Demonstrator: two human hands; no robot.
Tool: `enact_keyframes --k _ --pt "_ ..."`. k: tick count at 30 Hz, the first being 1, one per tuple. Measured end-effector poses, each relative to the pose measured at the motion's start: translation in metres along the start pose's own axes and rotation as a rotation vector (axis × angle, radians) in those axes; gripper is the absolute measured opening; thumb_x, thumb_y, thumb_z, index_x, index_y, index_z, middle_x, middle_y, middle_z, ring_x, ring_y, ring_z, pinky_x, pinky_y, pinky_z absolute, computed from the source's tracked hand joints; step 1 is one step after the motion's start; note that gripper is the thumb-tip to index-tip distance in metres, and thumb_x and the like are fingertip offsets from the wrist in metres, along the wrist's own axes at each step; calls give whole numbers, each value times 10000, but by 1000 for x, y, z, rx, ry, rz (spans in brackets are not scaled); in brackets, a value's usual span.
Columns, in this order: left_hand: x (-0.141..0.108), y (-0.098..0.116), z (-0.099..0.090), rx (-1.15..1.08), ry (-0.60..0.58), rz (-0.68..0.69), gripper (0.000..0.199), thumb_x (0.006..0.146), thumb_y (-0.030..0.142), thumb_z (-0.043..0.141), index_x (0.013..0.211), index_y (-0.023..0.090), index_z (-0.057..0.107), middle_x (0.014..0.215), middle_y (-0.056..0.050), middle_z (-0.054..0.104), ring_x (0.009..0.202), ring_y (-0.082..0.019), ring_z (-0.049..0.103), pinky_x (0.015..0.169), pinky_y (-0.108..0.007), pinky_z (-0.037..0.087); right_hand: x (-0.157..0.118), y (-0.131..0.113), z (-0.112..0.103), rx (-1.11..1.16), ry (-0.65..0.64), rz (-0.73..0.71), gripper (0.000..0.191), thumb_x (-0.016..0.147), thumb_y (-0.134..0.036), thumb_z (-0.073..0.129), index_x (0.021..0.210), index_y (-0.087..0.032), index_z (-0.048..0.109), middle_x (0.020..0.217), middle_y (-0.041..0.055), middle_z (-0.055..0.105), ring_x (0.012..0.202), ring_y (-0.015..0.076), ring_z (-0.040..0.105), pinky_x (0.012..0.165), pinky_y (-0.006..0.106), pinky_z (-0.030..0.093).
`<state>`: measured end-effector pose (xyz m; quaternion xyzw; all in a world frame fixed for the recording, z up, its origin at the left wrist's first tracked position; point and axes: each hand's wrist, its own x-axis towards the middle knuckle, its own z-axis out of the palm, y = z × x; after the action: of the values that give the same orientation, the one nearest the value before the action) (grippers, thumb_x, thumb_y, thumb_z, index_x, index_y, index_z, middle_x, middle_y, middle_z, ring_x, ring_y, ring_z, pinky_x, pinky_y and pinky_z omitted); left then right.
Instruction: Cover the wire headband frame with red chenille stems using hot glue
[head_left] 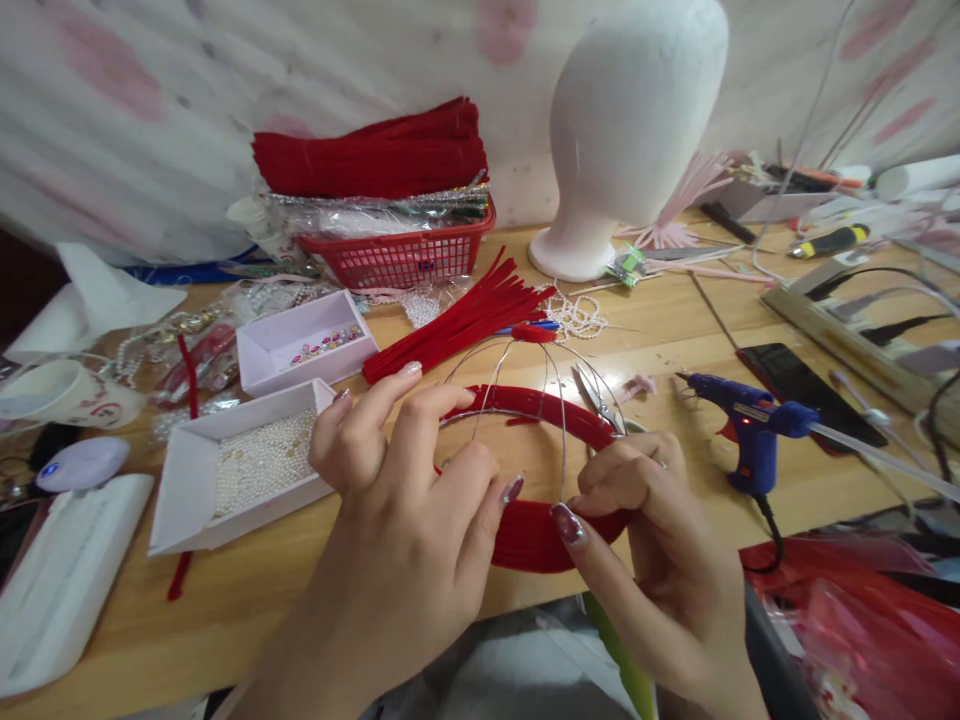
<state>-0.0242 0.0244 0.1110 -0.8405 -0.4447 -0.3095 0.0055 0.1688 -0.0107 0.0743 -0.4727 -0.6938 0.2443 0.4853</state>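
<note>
A round red fuzzy band with thin wires arching up to a small red top piece is held above the table's front edge. My left hand grips the band's left side, its fingers bent over the rim and wires. My right hand pinches the right side, thumb on the front near the foot of a wire. Behind the band lies a bundle of red fuzzy stems. Scissors lie just beyond the band, partly hidden by it.
White trays hold pearl beads and coloured gems. A red basket and white foam head stand behind. At right are a blue glue gun, black phone and power strip; a paper cup is left.
</note>
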Motion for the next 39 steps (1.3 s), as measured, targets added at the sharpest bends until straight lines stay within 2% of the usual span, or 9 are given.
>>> enact_keyframes --k 6,12,15,20,24,28,30,36,39 --pt "-1 0 1 30 18 0 163 929 132 570 780 194 597 1220 -173 625 1288 -448 448 1024 -750 308 -1 0 0 -5 -41 -11 186 888 -71 589 953 -232 522 855 22 511 868 215 430 772 419 362" --pt "-4 1 1 -14 -4 -18 139 946 166 580 814 203 602 1261 -160 632 1319 -441 431 1046 -735 303 -3 1 -1 22 -38 -7 182 894 -72 584 956 -233 526 860 18 514 872 212 429 772 406 360" --pt "-10 1 -3 -28 37 -34 124 948 140 563 886 216 638 1294 -139 630 1326 -416 436 1064 -700 319 -4 0 -2 20 -61 -10 175 906 -72 550 962 -236 521 866 17 518 854 212 434 771 404 349" --pt "-23 -7 -19 9 104 -64 170 935 222 638 1018 356 702 1202 -43 663 1247 -352 507 1009 -590 406 -2 0 -6 -27 -138 -35 194 925 -59 508 1003 -236 510 892 21 543 869 214 452 814 418 346" --pt "-23 -14 -27 59 62 76 209 904 287 700 966 486 722 1020 41 720 1006 -291 600 867 -538 432 2 1 -6 -15 -151 -47 251 938 -47 506 1091 -245 526 944 34 556 931 221 460 805 402 370" --pt "-17 -9 -24 40 130 -44 242 940 251 640 755 394 702 1019 48 720 1072 -288 583 956 -544 395 4 0 -5 6 -129 -28 224 941 -68 527 1071 -250 517 955 39 543 938 226 462 789 400 386" --pt "-16 -6 -23 36 136 -29 270 948 248 627 717 376 680 1014 54 717 1092 -281 580 962 -528 394 4 0 -4 5 -131 -13 206 945 -86 534 1060 -256 517 950 41 538 927 230 468 769 399 395" --pt "-16 -9 -21 69 142 -9 241 971 265 619 749 350 655 1005 43 712 1089 -269 583 957 -508 372 4 0 0 79 -140 35 227 935 -72 548 1051 -262 501 946 33 496 876 208 487 715 373 427" --pt "-18 -13 -22 137 121 100 164 945 238 662 834 356 686 1000 36 719 1102 -261 576 1081 -499 299 3 0 0 170 -117 58 272 931 -43 548 1057 -268 461 950 23 466 854 189 496 704 361 447"
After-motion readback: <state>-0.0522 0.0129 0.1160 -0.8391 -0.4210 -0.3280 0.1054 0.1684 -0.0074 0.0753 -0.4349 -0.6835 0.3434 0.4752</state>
